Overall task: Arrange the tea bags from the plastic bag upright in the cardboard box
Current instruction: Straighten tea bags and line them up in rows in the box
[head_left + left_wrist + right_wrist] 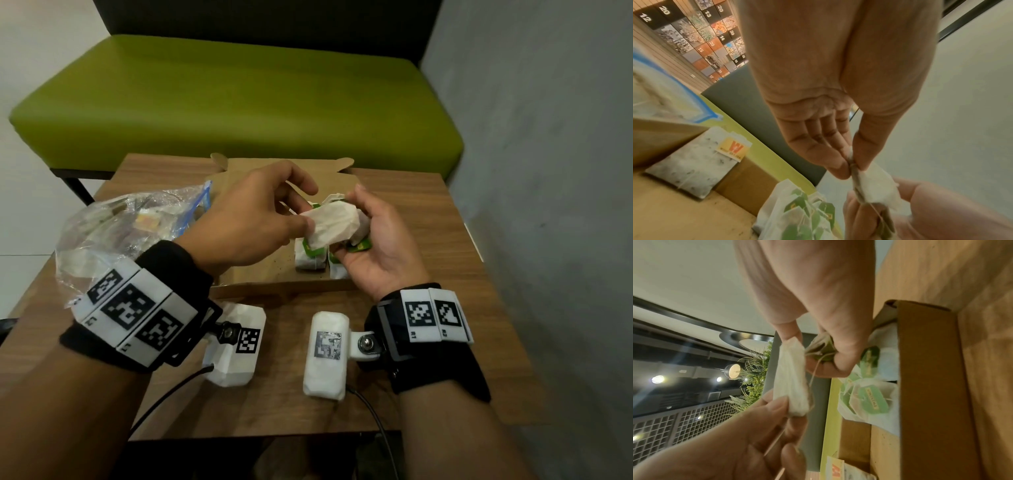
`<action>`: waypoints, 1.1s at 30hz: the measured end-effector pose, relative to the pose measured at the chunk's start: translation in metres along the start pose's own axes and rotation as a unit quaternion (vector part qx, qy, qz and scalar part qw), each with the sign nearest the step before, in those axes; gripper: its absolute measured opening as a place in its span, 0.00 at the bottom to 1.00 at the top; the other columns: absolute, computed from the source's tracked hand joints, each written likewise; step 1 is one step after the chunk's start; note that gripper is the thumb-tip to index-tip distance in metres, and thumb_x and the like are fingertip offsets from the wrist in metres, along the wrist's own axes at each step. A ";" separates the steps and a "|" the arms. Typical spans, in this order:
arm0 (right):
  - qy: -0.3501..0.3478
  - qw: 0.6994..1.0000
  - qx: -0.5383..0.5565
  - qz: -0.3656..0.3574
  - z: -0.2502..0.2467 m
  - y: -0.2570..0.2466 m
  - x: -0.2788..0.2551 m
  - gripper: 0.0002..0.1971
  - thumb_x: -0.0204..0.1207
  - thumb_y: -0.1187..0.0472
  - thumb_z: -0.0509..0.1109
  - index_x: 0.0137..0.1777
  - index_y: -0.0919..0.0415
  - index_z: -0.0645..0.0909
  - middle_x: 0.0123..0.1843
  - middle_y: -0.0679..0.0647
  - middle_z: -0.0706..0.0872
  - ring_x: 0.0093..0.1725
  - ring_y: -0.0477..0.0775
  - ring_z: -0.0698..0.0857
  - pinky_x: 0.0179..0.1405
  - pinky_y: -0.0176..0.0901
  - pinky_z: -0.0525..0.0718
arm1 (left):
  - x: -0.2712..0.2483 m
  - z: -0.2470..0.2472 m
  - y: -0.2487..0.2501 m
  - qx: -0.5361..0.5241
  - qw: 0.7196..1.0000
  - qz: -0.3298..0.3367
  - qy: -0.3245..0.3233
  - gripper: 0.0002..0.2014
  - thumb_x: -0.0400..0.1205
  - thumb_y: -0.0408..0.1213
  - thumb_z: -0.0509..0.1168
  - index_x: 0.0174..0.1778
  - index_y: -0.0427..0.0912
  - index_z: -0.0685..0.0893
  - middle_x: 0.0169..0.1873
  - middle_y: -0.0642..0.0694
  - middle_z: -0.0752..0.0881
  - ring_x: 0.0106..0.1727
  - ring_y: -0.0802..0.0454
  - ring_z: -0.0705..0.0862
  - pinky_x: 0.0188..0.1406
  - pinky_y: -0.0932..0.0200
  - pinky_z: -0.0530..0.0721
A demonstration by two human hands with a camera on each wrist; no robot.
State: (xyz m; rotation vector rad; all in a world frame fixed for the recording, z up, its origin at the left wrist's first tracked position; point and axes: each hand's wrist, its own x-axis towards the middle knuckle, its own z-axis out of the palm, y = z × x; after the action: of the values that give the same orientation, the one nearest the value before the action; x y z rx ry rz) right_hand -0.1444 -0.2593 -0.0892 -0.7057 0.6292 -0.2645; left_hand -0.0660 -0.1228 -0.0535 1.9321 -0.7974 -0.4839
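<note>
Holding a small white paper tea bag (pixel 330 222) between both hands, the person keeps it above the open brown cardboard box (pixel 260 274) on the wooden desk (pixel 428 212). This tea bag looks very light, soft and easy to tear, so I judge it best to take it by its upper folded edge or a corner, and not by the thin string, which can tangle. The left hand (pixel 253 219) pinches one end of the bag between thumb and forefinger, while its other fingers stay loosely spread. The right hand (pixel 380 240) is curled, its thumb and fingers pinching the other end, and it also holds a small bundle of tea bags with green paper tags (pixel 822 352) in its palm. Just under the right hand, several green-tagged tea bags (pixel 310 257) already stand in the box. Beyond the left hand, another tea bag with an orange tag (pixel 694 164) leans on the box wall. Left of the left hand lies the clear plastic bag with a blue zip edge (pixel 130 226), with more tea bags inside.
</note>
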 end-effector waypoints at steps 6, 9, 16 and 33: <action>0.019 0.999 0.019 -0.044 0.001 -0.004 -0.002 0.20 0.82 0.61 0.71 0.72 0.69 0.78 0.59 0.65 0.88 0.48 0.56 0.90 0.45 0.48 0.91 | -0.001 0.000 0.002 -0.062 0.998 0.009 0.007 0.09 0.81 0.27 0.70 0.53 0.43 0.84 0.41 0.47 0.86 0.38 0.52 0.88 0.33 0.64 0.85; 0.022 0.998 0.048 -0.046 -0.001 -0.008 -0.004 0.05 0.83 0.64 0.69 0.55 0.64 0.82 0.38 0.54 0.81 0.26 0.43 0.77 0.19 0.33 0.78 | -0.001 -0.004 0.002 -0.131 0.991 0.010 0.036 0.08 0.82 0.24 0.66 0.52 0.40 0.85 0.42 0.44 0.84 0.35 0.56 0.88 0.32 0.64 0.85; 0.021 0.997 0.045 -0.056 0.000 -0.010 -0.005 0.05 0.83 0.60 0.71 0.47 0.58 0.78 0.33 0.49 0.74 0.23 0.41 0.73 0.17 0.31 0.73 | 0.001 -0.011 0.002 -0.254 0.965 -0.011 0.060 0.08 0.84 0.24 0.62 0.46 0.41 0.84 0.36 0.48 0.87 0.37 0.56 0.87 0.34 0.62 0.86; -0.105 0.967 -0.184 -0.138 0.010 0.005 -0.014 0.06 0.84 0.61 0.70 0.45 0.59 0.83 0.40 0.53 0.87 0.26 0.41 0.79 0.16 0.29 0.70 | 0.001 0.015 0.000 -0.117 0.990 0.022 0.077 0.06 0.80 0.28 0.71 0.47 0.41 0.81 0.41 0.47 0.83 0.36 0.50 0.85 0.35 0.55 0.87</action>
State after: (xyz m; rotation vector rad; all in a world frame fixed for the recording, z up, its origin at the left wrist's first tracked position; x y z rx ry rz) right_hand -0.1492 -0.2441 -0.0805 -1.1679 0.3779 -0.3293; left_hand -0.0745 -0.1329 -0.0600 1.7078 -0.6509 -0.3783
